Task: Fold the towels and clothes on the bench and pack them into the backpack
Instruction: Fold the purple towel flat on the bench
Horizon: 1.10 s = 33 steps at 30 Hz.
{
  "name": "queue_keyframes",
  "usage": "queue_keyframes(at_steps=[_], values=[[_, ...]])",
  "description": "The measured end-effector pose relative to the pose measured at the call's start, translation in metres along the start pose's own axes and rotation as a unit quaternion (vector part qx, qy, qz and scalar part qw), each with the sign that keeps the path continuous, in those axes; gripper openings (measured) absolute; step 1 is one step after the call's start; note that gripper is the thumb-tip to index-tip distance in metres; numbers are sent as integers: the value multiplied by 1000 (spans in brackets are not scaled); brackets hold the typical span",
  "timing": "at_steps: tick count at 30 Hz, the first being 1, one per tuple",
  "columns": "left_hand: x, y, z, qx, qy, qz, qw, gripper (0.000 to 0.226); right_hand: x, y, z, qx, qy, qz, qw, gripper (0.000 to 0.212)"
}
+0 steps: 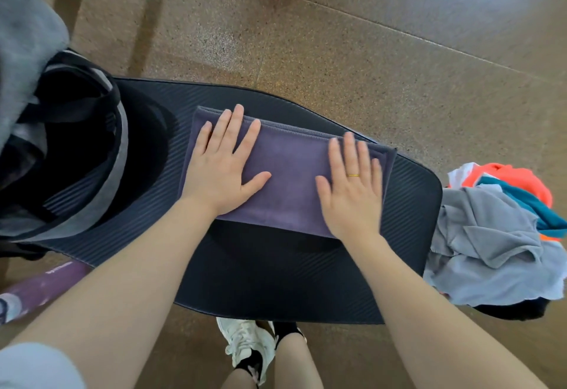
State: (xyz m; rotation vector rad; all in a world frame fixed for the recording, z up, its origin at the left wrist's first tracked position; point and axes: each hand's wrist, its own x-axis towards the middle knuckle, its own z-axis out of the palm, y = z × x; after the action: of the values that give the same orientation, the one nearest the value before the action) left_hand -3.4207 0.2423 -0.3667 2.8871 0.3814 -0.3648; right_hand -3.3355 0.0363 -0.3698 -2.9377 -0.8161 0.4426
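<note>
Because it is soft, light cloth with no stiffness of its own, the purple towel [288,174] will likely sag and unfold if lifted by one edge, so it is best taken from both short ends at once, or scooped from beneath with flat palms. It lies folded into a neat rectangle in the middle of the frame, on the dark ribbed bench [276,269], whose surface looks grippy enough to keep the cloth from sliding. The left hand [222,168] lies flat on the towel's left part, fingers straight and spread, thumb angled toward the centre. The right hand [352,183], wearing a ring, presses flat on the right part with fingers close together. Neither grips anything. The open backpack [70,149] stands at the left of the frame, and unfolded clothes [487,235] are heaped at the right edge.
</note>
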Motion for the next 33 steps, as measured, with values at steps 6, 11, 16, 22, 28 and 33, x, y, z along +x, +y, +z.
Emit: queue_keyframes(at_steps=[6, 11, 16, 22, 28, 33], values=[[1, 12, -9, 2, -34, -49, 998, 83, -23, 54, -21, 5, -87, 105, 991, 70], [-14, 50, -24, -21, -53, -45, 997, 75, -35, 41, -45, 74, -77, 172, 979, 57], [-27, 82, -19, -30, -107, 84, 990, 66, -43, 14, -45, 160, -74, 264, 948, 52], [-25, 90, -15, 12, -149, 65, 987, 76, -30, 5, -49, 281, -62, 396, 872, 52], [-22, 98, -23, -15, -168, 40, 985, 75, -32, 3, -61, 375, -100, 331, 860, 14], [-21, 92, -58, -524, -136, -126, 831, 49, -43, -26, -89, 328, -78, 153, 929, 55]])
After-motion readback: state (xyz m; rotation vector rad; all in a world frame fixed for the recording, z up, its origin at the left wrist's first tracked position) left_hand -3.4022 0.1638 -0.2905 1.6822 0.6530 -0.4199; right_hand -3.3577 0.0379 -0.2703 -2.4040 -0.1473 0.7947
